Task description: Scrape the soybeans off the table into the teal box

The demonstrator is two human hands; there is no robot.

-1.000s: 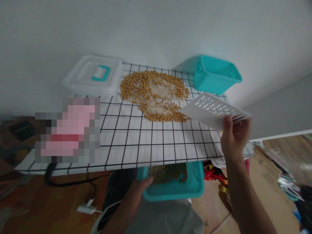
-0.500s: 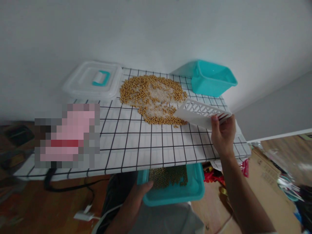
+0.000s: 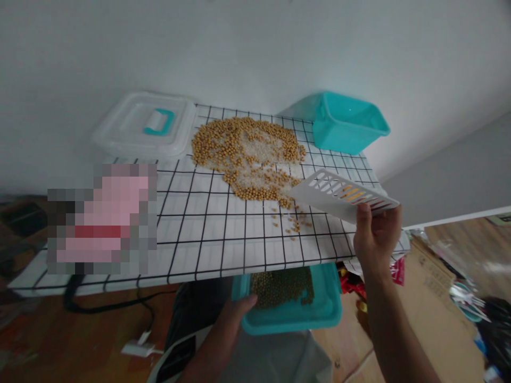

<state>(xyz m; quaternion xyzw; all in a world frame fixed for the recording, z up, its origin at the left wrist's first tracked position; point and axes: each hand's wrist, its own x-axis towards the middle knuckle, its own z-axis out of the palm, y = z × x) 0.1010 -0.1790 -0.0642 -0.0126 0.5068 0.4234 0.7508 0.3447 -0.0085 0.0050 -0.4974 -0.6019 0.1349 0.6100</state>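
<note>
My right hand (image 3: 375, 234) grips one end of a white slotted plastic plate (image 3: 327, 203), tilted above the checked tablecloth. Its far edge is at the right side of a spread of yellow soybeans (image 3: 219, 141) mixed with white, rice-like grains (image 3: 259, 149). Several stray beans (image 3: 293, 223) lie just in front of the spread. Below the table edge, my left hand (image 3: 237, 314) is closed on the left rim of a turquoise tub (image 3: 295, 323) with beans inside. The table hides the tub's far side.
A turquoise bin (image 3: 347, 125) stands at the back right by the wall. At the back left lies a clear lid (image 3: 128, 125) with a turquoise handle. A pixelated pink item (image 3: 115, 207) is at the front left. Cardboard (image 3: 431, 303) and clutter cover the floor at right.
My right hand and the slotted plate have moved toward me and slightly right. A few beans have scattered onto the cloth in front of the spread. My left hand still holds the tub.
</note>
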